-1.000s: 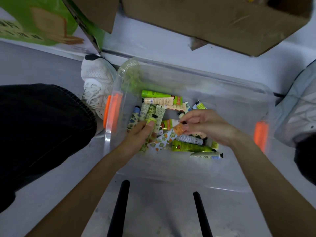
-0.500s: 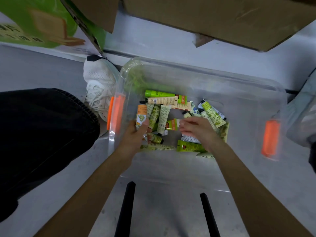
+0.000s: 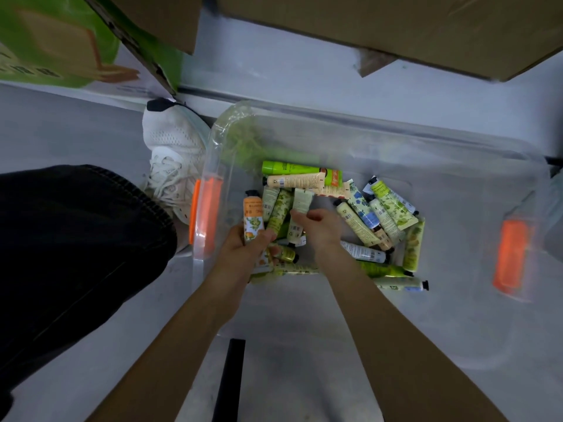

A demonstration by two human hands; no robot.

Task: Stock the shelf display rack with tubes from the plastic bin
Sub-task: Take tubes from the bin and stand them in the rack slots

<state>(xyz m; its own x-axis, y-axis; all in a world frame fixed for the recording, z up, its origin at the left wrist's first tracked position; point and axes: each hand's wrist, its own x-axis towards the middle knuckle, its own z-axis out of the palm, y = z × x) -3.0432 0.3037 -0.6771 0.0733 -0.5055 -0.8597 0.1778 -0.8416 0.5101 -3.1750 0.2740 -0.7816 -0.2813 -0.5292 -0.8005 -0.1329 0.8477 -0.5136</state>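
Note:
A clear plastic bin (image 3: 396,138) with orange latches (image 3: 204,208) sits on the grey floor below me. Several hand-cream tubes (image 3: 374,214) lie loose in it, green, cream and floral. My left hand (image 3: 243,248) is inside the bin's left side and grips an orange-and-white tube (image 3: 253,216), with other small tubes bunched against its fingers. Just to the right, my right hand (image 3: 320,228) has its fingers curled over a pale green tube (image 3: 302,197), pinching it. The shelf display rack is out of view.
A white sneaker (image 3: 173,153) and a black trouser leg (image 3: 76,239) are left of the bin. Cardboard boxes (image 3: 396,28) and a green carton (image 3: 45,38) hang over the far side. A black bar (image 3: 231,376) stands in the foreground; a second orange latch (image 3: 511,257) marks the bin's right end.
My left hand took hold of the orange-and-white tube. My right hand let go of a small orange piece, moved left across the pile and closed on the pale green tube.

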